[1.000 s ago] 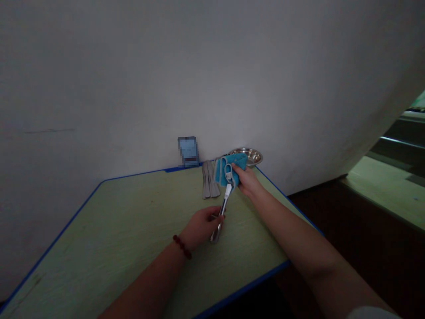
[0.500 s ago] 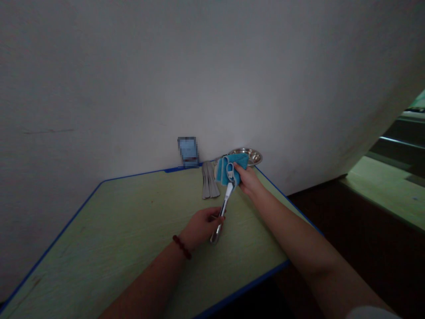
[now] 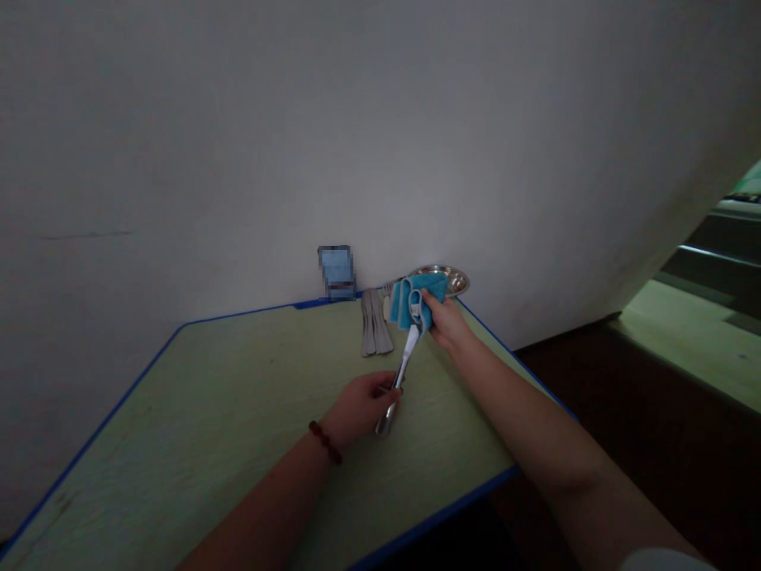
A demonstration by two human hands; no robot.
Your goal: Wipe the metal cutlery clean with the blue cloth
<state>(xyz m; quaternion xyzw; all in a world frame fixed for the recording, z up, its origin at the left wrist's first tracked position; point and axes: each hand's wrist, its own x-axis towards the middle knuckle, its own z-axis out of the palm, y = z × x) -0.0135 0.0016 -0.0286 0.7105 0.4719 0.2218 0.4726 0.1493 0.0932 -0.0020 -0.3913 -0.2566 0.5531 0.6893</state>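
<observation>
My left hand [image 3: 357,406], with a red bead bracelet on the wrist, pinches the lower end of a shiny metal utensil [image 3: 399,379] that slants up and to the right over the green table [image 3: 208,428]. My right hand [image 3: 447,321] grips a folded blue cloth [image 3: 410,300] that is wrapped around the utensil's upper end. Whether that hidden end is a spoon bowl or a handle cannot be told.
Several metal utensils [image 3: 374,331] lie in a pile near the wall. A steel plate [image 3: 455,278] sits in the table's back right corner. A small blue blurred object [image 3: 337,272] leans on the white wall. The table's blue edge [image 3: 434,519] runs close on the right.
The right hand and cloth have shifted slightly up and right along the utensil. The left hand has hardly moved.
</observation>
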